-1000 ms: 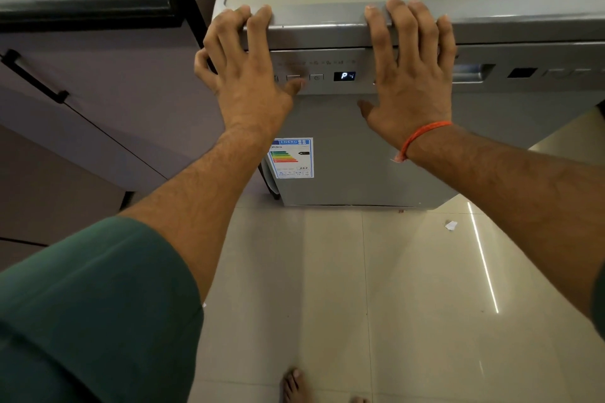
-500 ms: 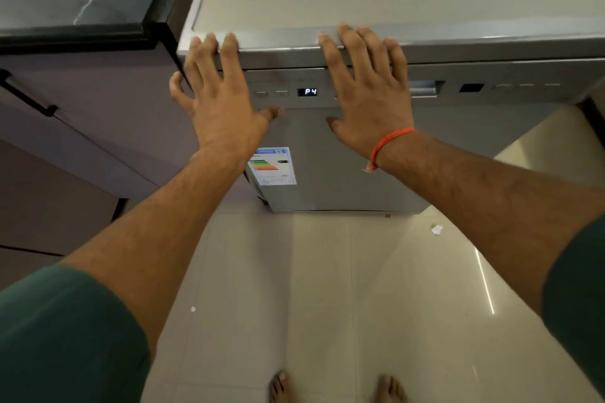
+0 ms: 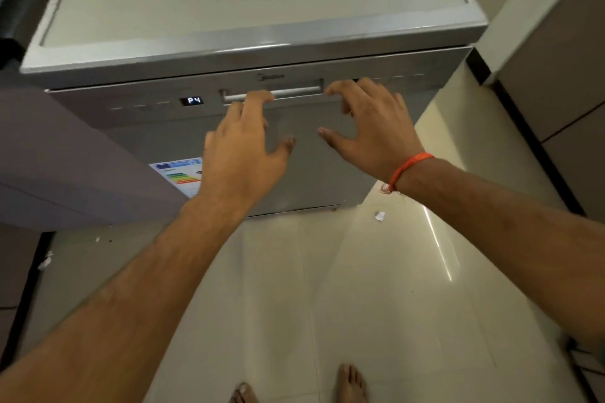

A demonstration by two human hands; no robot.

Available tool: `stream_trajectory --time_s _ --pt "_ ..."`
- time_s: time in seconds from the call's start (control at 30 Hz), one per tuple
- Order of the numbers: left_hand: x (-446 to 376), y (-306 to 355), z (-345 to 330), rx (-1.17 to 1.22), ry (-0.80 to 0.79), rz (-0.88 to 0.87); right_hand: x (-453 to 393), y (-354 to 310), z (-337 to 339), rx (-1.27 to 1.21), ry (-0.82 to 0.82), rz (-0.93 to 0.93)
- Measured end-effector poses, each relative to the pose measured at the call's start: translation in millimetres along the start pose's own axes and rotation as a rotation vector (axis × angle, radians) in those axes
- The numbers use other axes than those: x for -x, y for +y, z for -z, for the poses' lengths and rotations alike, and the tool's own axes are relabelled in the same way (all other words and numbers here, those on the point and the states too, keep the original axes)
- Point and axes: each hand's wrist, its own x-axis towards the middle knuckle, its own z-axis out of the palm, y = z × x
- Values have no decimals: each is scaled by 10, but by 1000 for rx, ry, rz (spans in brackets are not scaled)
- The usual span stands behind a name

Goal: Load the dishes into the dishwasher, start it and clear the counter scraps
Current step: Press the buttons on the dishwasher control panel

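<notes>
Dishwasher (image 3: 327, 154) door shut, display (image 3: 195, 100) reads P4; both hands have dropped from its top edge: left hand (image 3: 244, 147) fingertips touch the handle (image 3: 294, 91), right hand (image 3: 370, 127) loosely curled, holding nothing.

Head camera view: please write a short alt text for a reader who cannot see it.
Two bare hands, left hand and right hand, reach toward the handle of a closed silver dishwasher. Its display reads P4. A small scrap lies on the tiled floor.

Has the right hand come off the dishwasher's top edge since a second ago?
Yes. The right hand has dropped from the top edge to the control strip, right of the door handle on the dishwasher, fingers curled and holding nothing.
</notes>
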Motion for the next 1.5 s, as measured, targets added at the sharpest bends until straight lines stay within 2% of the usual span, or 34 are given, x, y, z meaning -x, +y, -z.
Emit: stream_trajectory --time_s 0.2,0.37,0.63,1.13,1.5 --pt "70 377 -442 19 -254 -41 351 541 24 2 -73 -236" --pt "107 591 -700 16 -337 -39 431 871 57 44 -174 -333" --pt "77 806 -832 37 -404 -37 353 1073 11 31 -251 -356" --pt "23 792 -941 50 -463 -1 249 1054 -128 53 -225 -391" --pt "22 757 -875 57 -416 -2 237 976 -177 -6 -173 -463"
